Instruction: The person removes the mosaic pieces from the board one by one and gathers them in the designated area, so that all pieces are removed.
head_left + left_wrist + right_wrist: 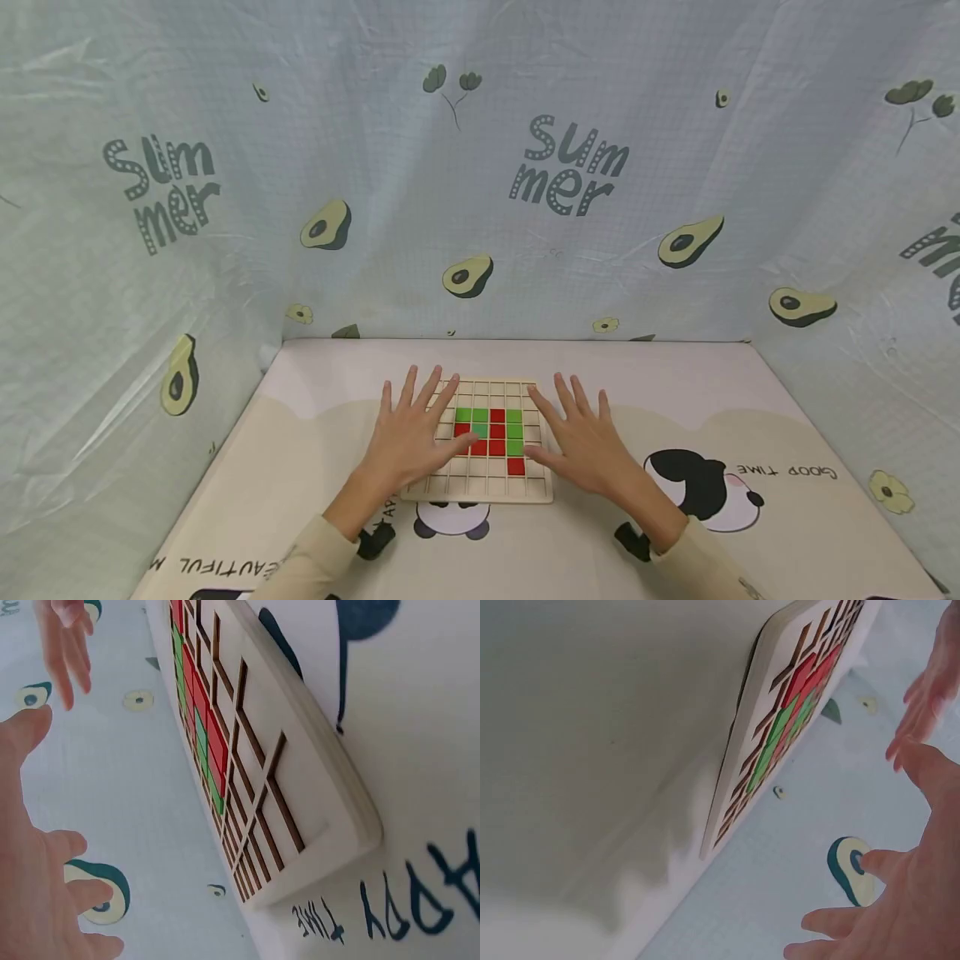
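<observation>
A pale wooden grid board lies on the table in the head view, with red tiles and green tiles in its middle cells. My left hand is spread over the board's left side, its thumb overlapping the tiles in this view. On the other side my right hand spreads its fingers, with thumb and index finger at the board's right edge. Both hands hold nothing. In the left wrist view, the left hand appears raised above the board. The right wrist view shows the right hand likewise.
A cream tablecloth with panda prints and lettering covers the table. Pale curtain walls printed with avocados and lettering enclose the back and both sides. Black wrist straps or mounts sit at both wrists.
</observation>
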`<action>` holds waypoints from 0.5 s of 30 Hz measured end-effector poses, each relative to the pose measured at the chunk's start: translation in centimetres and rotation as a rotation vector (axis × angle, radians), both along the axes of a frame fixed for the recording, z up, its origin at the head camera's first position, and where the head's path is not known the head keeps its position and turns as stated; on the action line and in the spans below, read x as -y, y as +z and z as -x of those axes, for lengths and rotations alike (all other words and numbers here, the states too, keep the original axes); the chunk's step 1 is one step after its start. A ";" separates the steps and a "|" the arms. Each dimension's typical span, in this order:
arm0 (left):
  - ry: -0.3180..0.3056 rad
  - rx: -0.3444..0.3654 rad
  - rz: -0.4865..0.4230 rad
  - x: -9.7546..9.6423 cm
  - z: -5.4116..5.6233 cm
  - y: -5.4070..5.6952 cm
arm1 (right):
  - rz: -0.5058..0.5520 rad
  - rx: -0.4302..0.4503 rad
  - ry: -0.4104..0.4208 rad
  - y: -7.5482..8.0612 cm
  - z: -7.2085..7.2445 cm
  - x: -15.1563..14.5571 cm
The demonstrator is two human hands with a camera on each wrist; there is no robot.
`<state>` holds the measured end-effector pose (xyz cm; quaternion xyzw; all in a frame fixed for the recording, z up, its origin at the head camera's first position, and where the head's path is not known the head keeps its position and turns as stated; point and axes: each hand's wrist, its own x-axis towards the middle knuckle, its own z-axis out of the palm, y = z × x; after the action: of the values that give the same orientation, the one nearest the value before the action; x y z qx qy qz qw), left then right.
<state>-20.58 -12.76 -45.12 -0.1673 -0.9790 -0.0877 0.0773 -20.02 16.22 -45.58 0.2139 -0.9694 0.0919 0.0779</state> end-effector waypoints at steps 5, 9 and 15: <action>0.021 -0.004 -0.020 0.8 0.3 0.2 | 0.006 0.014 0.014 0.2 0.1 0.6; 0.037 0.002 -0.043 1.5 0.6 0.4 | 0.021 0.022 0.033 0.4 0.5 1.1; 0.058 0.037 -0.099 2.9 1.1 0.3 | 0.039 0.032 0.059 0.5 1.2 1.9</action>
<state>-21.70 -15.63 -44.78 -0.1332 -0.9791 -0.1368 0.0697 -21.21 14.36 -45.13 0.2392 -0.9618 0.1167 0.0636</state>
